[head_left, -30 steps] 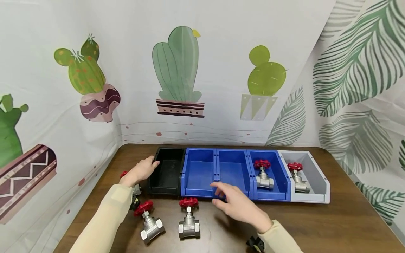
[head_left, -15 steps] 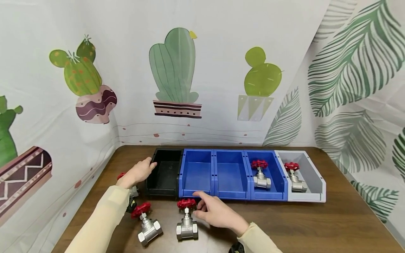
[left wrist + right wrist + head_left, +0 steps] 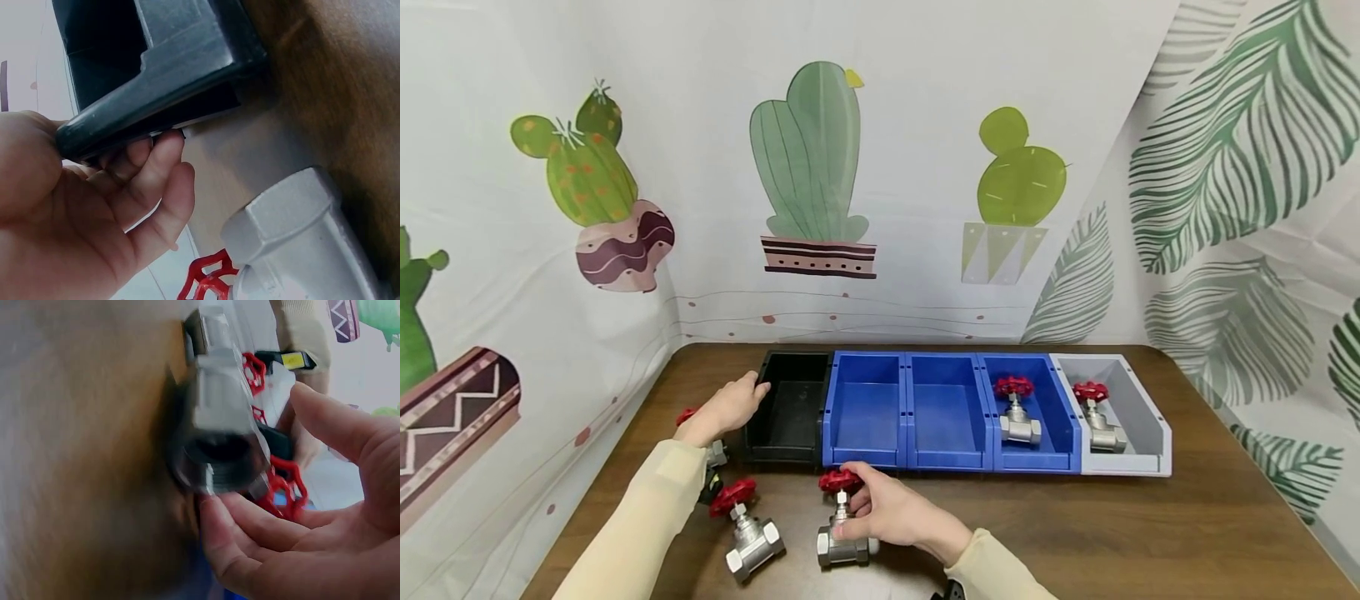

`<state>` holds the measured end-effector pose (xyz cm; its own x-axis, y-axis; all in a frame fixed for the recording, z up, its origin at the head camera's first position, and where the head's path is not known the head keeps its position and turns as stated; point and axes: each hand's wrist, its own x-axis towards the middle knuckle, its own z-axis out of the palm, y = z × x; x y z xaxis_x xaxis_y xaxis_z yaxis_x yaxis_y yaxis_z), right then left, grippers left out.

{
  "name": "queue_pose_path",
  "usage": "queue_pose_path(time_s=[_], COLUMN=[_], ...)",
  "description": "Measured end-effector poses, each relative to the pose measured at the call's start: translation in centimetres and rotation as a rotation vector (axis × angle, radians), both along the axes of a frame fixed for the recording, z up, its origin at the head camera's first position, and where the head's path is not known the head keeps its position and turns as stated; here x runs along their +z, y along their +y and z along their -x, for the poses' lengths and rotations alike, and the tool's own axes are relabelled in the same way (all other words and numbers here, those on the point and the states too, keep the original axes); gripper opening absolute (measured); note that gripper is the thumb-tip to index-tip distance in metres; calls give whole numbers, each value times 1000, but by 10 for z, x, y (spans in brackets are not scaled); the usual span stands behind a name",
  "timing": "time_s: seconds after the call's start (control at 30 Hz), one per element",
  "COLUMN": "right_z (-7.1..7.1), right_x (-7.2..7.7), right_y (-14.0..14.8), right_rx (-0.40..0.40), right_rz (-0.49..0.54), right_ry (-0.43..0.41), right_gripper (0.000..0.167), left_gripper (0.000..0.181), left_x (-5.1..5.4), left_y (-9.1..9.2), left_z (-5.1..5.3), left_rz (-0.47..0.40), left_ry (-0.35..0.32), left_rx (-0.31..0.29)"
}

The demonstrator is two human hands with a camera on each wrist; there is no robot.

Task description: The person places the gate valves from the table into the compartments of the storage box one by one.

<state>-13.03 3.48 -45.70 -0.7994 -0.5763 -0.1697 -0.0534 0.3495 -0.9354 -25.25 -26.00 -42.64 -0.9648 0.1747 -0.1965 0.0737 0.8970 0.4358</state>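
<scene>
My left hand (image 3: 727, 410) grips the left side wall of the black bin (image 3: 782, 452). In the left wrist view its fingers (image 3: 164, 153) curl up under the bin's rim. My right hand (image 3: 904, 515) is around the middle gate valve (image 3: 841, 548), a steel body with a red handwheel (image 3: 838, 480). Fingertips lie at the valve's near end in the right wrist view, while the thumb (image 3: 315, 406) stands apart from it. Another valve (image 3: 752, 546) lies to its left, tilted. A further valve (image 3: 718, 454) is partly hidden behind my left forearm.
Right of the black bin stand three blue bins (image 3: 867, 457) and a grey bin (image 3: 1131, 464) in a row. One valve (image 3: 1021, 428) sits in the rightmost blue bin, another (image 3: 1107, 436) in the grey one. A printed cloth (image 3: 925, 183) hangs behind the wooden table (image 3: 1112, 533).
My right hand has moved left and toward me, from in front of the blue bins to the middle valve. The left hand has stayed on the black bin. The view has shifted slightly.
</scene>
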Motion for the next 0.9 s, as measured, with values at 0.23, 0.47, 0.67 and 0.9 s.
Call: queue_pose_path(time_s=[0.23, 0.47, 0.67, 0.9], right_z=[-4, -6, -10, -12], right_x=[-5, -7, -9, -12], right_y=[-8, -10, -12, -14], right_rx=[-10, -23, -16, -22], right_rz=[9, -54, -116, -154], right_ry=[5, 104, 153, 172], right_gripper=[100, 93, 103, 103], left_gripper=[47, 48, 47, 44], left_x=[1, -1, -1, 1], left_y=[2, 2, 1, 2], left_z=[0, 0, 0, -1], left_rz=[-4, -1, 0, -1], left_ry=[-11, -4, 6, 6], left_rx=[7, 12, 4, 8])
